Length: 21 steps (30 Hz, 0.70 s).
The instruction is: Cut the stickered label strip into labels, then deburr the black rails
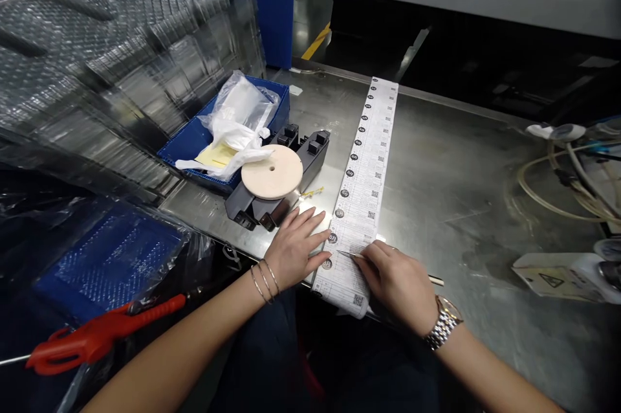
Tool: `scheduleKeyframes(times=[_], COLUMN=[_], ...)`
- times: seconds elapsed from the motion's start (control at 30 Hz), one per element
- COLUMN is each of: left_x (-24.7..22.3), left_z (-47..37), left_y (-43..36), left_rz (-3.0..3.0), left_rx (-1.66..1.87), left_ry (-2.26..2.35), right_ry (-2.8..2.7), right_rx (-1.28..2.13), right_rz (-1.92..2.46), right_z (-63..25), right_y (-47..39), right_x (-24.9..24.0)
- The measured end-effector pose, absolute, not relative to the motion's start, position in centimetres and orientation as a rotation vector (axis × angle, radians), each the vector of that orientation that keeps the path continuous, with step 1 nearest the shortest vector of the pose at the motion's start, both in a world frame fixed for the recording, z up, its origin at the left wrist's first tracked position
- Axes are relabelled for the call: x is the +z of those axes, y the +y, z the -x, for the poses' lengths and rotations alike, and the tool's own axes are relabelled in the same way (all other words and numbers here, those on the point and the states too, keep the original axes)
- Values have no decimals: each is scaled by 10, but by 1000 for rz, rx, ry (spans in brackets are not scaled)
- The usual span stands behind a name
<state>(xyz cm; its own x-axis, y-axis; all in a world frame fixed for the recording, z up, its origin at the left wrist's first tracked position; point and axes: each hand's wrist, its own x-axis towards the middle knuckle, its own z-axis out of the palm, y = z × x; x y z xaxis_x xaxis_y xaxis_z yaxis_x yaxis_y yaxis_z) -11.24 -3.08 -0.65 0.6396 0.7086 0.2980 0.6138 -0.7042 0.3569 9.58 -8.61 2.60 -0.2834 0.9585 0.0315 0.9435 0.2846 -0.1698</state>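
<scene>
A long strip of printed labels runs from the far edge of the metal table to its near edge, where the end curls over. Each label carries a dark round mark and a square code. My left hand lies with fingers spread on the left side of the strip, three bangles at its wrist. In my right hand, a slim pen is pinched, its thin tip over one of the near labels. Whether the tip touches the paper I cannot tell. A metal watch sits on my right wrist.
Left of the strip stands a tape dispenser with a pale round disc. Behind it, a blue bin holds plastic bags and paper. Clear trays are stacked at left, above a red-handled tool. Tubing lies at right.
</scene>
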Motion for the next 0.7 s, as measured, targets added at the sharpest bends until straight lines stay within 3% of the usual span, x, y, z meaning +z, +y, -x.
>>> scheduleKeyframes(times=[0.7], left_x=[-4], left_z=[111], left_y=[-27], left_rz=[-2667], left_rx=[652], left_ry=[1039], right_ry=[-2333], right_rx=[240], right_rz=[1874], right_z=[-150], right_y=[-116], right_x=[29])
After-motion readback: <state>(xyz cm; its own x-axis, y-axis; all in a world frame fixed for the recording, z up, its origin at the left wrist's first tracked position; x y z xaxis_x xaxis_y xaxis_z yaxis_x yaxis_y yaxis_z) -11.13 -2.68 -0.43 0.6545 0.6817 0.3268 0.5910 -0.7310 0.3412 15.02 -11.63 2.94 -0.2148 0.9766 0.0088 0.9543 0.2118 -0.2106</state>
